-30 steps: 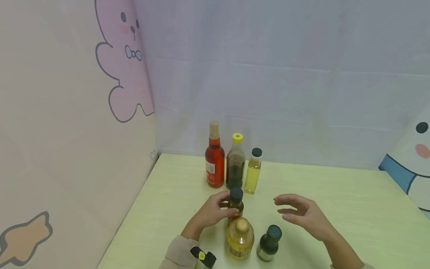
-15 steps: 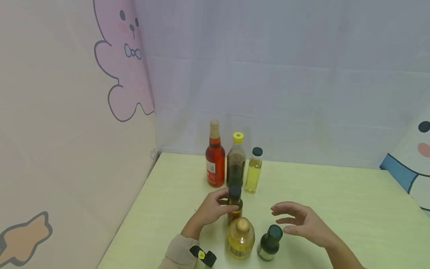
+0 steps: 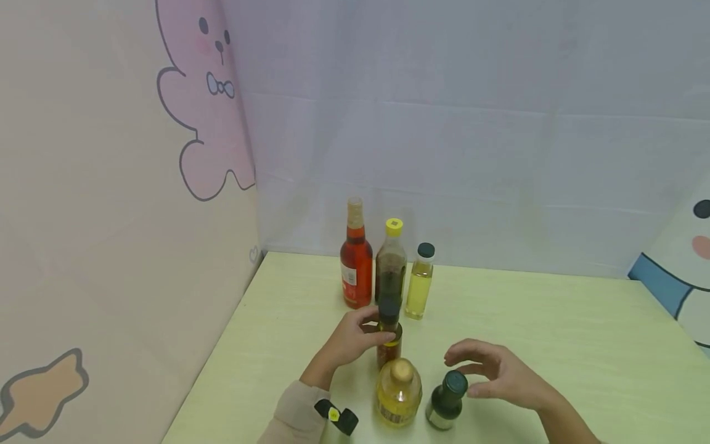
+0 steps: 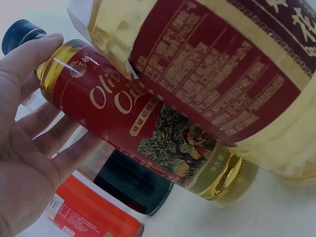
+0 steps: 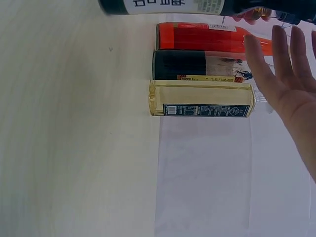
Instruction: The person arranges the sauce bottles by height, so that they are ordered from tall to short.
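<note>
My left hand [image 3: 353, 338] grips the olive oil bottle [image 4: 143, 113] near its neck, thumb on the near side and fingers behind. The bottle has a dark cap and a red label reading "Olive Oil". Just in front of it stands a round bottle of yellow liquid [image 3: 398, 398] with a gold cap, its dark red label large in the left wrist view. My right hand [image 3: 501, 373] hovers with loosely bent fingers beside a small dark bottle [image 3: 444, 404] with a green cap. In the right wrist view that bottle's white label [image 5: 168, 6] shows at the top edge.
Behind stand a red-liquid bottle [image 3: 357, 271], a dark-liquid bottle with a yellow cap [image 3: 391, 265], and a slim pale-yellow oil bottle [image 3: 420, 287] in a row. The pale table [image 3: 543, 320] meets cloth walls at the left and back.
My right hand has moved down and left toward the small dark bottle. My left hand and the olive oil bottle have shifted slightly away from me.
</note>
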